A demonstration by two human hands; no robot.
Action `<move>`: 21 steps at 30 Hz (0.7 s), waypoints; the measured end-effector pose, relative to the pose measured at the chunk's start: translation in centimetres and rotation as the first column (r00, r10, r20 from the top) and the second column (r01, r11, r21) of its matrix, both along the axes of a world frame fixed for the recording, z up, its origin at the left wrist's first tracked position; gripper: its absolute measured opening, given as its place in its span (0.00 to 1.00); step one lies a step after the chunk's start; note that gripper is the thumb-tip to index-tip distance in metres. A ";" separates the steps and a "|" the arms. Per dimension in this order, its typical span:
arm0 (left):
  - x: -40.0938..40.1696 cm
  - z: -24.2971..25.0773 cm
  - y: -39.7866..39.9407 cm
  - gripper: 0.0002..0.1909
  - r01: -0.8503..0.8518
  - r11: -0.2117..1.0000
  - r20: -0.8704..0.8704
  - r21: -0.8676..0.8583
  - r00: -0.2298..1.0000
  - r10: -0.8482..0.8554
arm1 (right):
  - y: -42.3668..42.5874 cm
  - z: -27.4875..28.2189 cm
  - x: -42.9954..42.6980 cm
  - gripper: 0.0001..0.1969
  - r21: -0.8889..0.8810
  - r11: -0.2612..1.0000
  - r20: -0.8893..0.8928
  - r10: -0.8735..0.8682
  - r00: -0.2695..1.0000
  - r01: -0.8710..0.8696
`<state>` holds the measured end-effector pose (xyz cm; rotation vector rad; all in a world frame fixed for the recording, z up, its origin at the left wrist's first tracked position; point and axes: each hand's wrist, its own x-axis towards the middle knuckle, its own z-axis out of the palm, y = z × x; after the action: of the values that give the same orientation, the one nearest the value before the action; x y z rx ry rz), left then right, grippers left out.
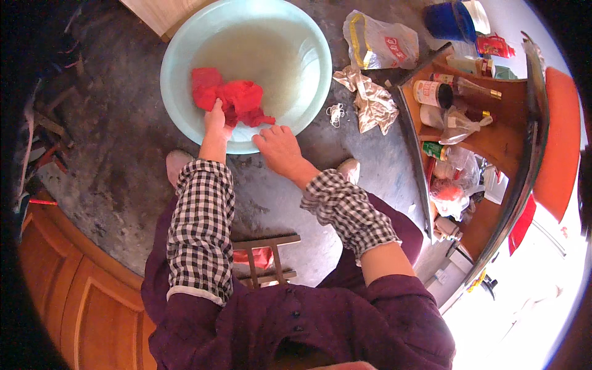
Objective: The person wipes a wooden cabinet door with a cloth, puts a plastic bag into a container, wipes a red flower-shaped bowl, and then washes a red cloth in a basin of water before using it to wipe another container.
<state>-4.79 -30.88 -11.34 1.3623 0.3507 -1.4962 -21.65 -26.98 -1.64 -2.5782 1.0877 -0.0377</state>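
A large pale blue plastic basin (171, 88) with cloudy water (252, 48) in it stands on the floor in front of me. Bunched red cloth (245, 95) lies over the near left part of the basin. My left hand (216, 119) grips the cloth, thumb on top and fingers mostly hidden beneath it. At the near right rim is my right hand (281, 147), its fingers bent. A narrow end of the cloth reaches close to those fingers; whether they hold it is hidden. Black-and-white checked sleeve covers (201, 222) are on both forearms.
Right of the basin lie a plastic bag (384, 41), a shiny beige cloth (372, 104) and a small heap of white string (336, 114). A wooden shelf unit (499, 134) holds jars and bags. A small wooden stool (273, 243) is under me, and a wooden panel (162, 14) borders the basin.
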 end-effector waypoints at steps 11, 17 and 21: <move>-2.5 0.9 4.9 0.19 0.170 0.972 -0.073 0.165 0.984 -0.160 | 5.4 -1.6 -1.5 0.02 -0.043 0.999 -0.008 -0.033 0.999 0.033; -3.9 0.0 9.2 0.18 0.261 0.958 -0.158 0.115 0.957 -0.242 | 8.7 -2.2 -3.7 0.09 0.115 0.993 -0.084 0.017 0.996 -0.007; -3.7 0.4 10.8 0.19 0.301 0.936 -0.154 0.180 0.949 -0.276 | 9.3 -2.4 -4.0 0.03 0.143 0.990 -0.050 0.000 0.999 0.007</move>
<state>-8.46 -20.11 -10.94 1.5326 0.4038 -1.8376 -25.62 -17.70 -4.01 -2.4613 1.0716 0.1012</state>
